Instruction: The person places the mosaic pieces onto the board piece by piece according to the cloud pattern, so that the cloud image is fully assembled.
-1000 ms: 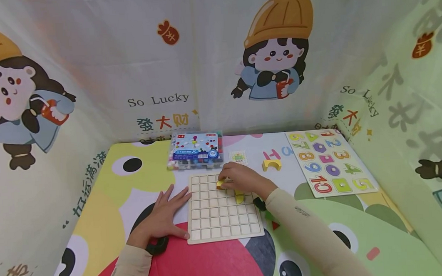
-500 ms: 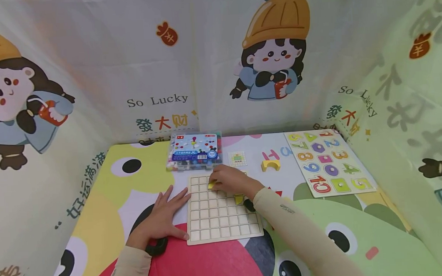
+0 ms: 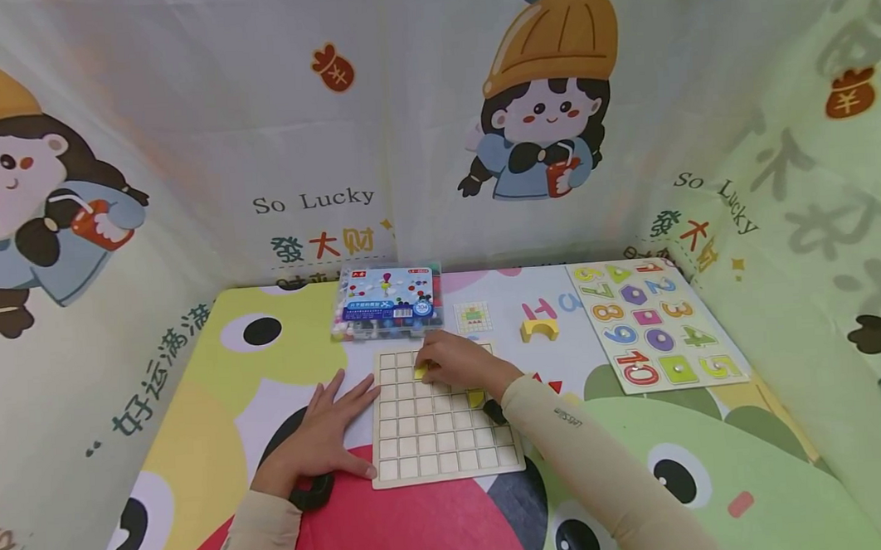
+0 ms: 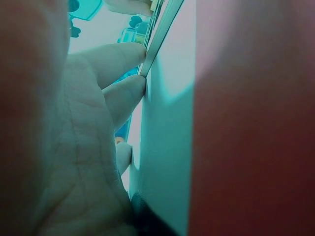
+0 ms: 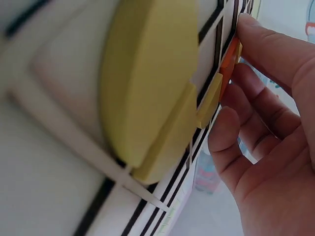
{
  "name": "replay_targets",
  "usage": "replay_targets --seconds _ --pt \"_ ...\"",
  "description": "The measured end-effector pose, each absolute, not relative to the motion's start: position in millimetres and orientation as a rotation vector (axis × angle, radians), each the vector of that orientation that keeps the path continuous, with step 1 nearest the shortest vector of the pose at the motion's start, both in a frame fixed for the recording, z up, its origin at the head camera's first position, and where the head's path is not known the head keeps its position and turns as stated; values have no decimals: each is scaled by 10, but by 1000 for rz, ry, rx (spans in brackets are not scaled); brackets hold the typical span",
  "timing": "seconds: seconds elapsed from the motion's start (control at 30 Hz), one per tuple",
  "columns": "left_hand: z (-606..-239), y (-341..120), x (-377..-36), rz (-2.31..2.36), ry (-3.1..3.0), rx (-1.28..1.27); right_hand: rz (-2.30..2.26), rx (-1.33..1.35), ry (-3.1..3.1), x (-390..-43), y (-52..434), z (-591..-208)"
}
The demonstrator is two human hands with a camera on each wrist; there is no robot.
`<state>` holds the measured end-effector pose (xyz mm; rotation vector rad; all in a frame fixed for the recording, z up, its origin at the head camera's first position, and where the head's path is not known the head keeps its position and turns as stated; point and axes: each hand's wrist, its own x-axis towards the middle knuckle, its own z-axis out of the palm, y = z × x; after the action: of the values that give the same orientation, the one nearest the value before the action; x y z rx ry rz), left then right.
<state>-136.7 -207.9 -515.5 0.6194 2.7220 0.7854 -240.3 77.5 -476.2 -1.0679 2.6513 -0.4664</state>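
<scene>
Both hands work at the wooden grid board (image 3: 446, 441) near the table's front edge. I see my left hand (image 3: 322, 437) flat, fingers straight, against the board's left edge. Right hand (image 3: 456, 361) pinches a small yellow piece (image 3: 420, 372) over the far rows; a rounded yellow piece (image 3: 476, 398) sits beside that wrist. Beyond: yellow arch block (image 3: 540, 329), plastic box (image 3: 388, 301), number puzzle (image 3: 656, 323) at the far right corner.
</scene>
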Motion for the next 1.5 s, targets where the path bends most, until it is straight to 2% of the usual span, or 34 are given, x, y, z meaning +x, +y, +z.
replay_targets --seconds 0.83,1.17,1.5 --pt "-5165 -2078 -1351 789 2718 617 -701 -909 2568 -2385 870 -4755" --pt "-5156 -2082 -1354 819 2714 629 -870 -668 2653 -2294 1275 -4614" --pt "-5147 -2087 -1365 801 2723 620 -907 -665 2722 -2146 1791 -4623"
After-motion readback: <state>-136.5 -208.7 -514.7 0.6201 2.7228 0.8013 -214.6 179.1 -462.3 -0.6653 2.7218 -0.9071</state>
